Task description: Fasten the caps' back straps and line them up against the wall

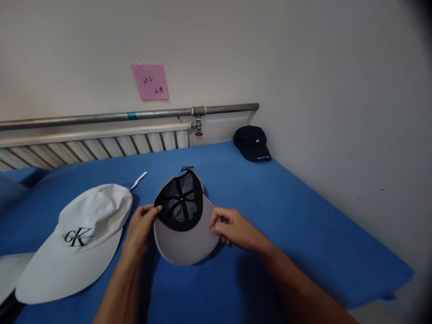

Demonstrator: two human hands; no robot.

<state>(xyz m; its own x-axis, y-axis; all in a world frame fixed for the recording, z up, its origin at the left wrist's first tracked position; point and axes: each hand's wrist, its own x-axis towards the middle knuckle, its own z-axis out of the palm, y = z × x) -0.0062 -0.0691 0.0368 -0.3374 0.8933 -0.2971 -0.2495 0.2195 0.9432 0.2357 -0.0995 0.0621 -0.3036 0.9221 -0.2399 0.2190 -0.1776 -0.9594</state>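
Note:
A grey baseball cap (pixel 187 245) is held just in front of me, its dark inside and black sweatband facing up. Its brim points toward me, and the strap with a buckle is at the far end. My left hand (pixel 140 225) pinches the cap's left edge, thumb over the sweatband near the brim. On the right side of the brim, my right hand (pixel 232 227) is closed with thumb and fingers on the edge. To the left lies a large white cap (pixel 97 216) with black letters, its loose strap sticking out behind.
A black cap (pixel 251 144) sits in the far corner of the blue surface (pixel 286 216), against the wall. Behind run a metal pipe (pixel 162 113) with a red-handled valve and a white radiator (pixel 124 145). A pink note (pixel 150 83) hangs on the wall.

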